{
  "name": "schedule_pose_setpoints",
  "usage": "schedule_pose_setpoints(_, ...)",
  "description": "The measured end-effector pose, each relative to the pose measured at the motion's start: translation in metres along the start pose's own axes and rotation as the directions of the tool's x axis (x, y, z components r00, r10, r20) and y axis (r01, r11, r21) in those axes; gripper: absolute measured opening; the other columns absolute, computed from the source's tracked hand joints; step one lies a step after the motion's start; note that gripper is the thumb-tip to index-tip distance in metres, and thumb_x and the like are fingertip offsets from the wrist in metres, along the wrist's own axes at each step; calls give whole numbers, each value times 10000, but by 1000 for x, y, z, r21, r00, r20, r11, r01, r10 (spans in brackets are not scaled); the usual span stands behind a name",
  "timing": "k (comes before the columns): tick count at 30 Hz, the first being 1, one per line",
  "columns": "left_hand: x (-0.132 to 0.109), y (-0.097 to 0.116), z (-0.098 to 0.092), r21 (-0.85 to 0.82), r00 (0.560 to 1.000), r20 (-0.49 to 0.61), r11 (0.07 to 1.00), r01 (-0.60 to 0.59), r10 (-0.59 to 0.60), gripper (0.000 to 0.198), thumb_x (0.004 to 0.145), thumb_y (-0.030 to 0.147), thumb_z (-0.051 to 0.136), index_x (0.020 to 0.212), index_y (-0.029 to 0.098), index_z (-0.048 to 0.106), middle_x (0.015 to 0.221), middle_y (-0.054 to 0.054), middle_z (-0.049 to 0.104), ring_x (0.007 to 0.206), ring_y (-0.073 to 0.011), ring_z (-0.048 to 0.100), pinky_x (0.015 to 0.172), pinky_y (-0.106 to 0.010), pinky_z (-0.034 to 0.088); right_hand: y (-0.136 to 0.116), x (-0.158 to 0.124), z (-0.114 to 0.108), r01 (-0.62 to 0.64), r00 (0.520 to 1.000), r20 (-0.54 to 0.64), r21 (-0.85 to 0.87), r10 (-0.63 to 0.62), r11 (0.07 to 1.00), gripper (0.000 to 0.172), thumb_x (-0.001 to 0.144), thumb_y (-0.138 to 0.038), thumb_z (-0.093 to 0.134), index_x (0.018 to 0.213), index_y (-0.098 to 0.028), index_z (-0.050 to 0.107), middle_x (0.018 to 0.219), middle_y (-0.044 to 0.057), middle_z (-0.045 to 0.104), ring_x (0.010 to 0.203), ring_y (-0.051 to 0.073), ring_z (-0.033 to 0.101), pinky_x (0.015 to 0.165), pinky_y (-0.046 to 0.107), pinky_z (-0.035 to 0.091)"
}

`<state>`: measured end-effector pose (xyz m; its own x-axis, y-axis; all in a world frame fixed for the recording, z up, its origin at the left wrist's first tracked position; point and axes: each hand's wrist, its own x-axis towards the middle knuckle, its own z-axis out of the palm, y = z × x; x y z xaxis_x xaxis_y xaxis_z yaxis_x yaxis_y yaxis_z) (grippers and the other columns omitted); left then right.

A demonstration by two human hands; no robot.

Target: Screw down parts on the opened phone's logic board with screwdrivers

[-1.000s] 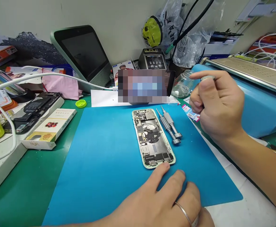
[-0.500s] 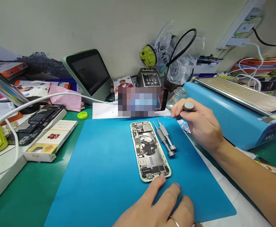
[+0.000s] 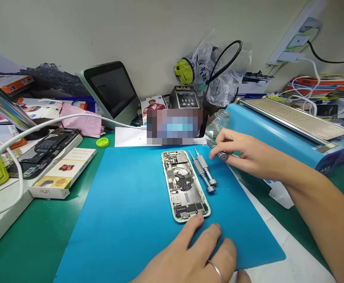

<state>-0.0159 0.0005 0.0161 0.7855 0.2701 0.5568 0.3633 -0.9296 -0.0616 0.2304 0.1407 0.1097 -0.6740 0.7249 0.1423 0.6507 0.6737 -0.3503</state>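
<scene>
Metal screwdriver (image 3: 219, 151) pinched in right hand (image 3: 242, 151) fingertips, just past two more screwdrivers (image 3: 204, 173) | left hand (image 3: 198, 251) fingers spread flat, tips touching opened phone (image 3: 183, 184) on blue mat (image 3: 124, 220) | phone looks light, rigid, fragile inside; best held by its edges | glass jar (image 3: 217, 122) beyond right fingers, contents unclear

Green workbench (image 3: 27, 239) with blue mat (image 3: 130, 212)

Mat fills the centre; white cigarette box (image 3: 62, 173) and green bottle cap (image 3: 102, 142) at ten o'clock, white paper (image 3: 127, 136) at twelve, blue machine (image 3: 280, 133) at two.
</scene>
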Motion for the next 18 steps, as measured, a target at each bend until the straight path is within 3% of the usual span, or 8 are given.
schedule_pose_setpoints(3,0,0,-5,-7,1000,10,1000,-1,1,202,1041,333,641,1229,268,681,1304,-30,642,1259,-228,580,1072,-414,551,2,-2,0,-22,986,168,40,15,999,230,975,-278,553,971,-264,782,926,68,685,790,217,656,686,352,520)
schedule_pose_setpoints(6,2,0,-8,-31,1000,-8,999,25,-25,174,1050,324,622,1200,270,691,1249,-23,673,1208,-226,605,1038,-411,569,-1,-2,0,-42,970,242,73,23,996,231,1000,-308,529,931,-253,742,918,60,704,799,212,665,706,340,527)
schedule_pose_setpoints(11,6,3,-11,-85,995,-40,993,88,-91,185,1085,275,525,1146,264,700,1163,-4,723,1136,-222,646,1034,-419,564,-5,-1,2,-79,963,265,90,52,993,194,956,-270,545,917,-235,732,935,51,725,803,205,662,705,323,493)
schedule_pose_setpoints(18,5,7,-11,-112,994,-20,988,106,-108,209,1093,261,502,1141,248,705,1187,-23,725,1153,-251,658,1058,-456,536,-9,0,7,-131,959,265,104,100,986,190,886,-221,558,848,-231,744,735,-12,716,606,151,592,574,285,385)
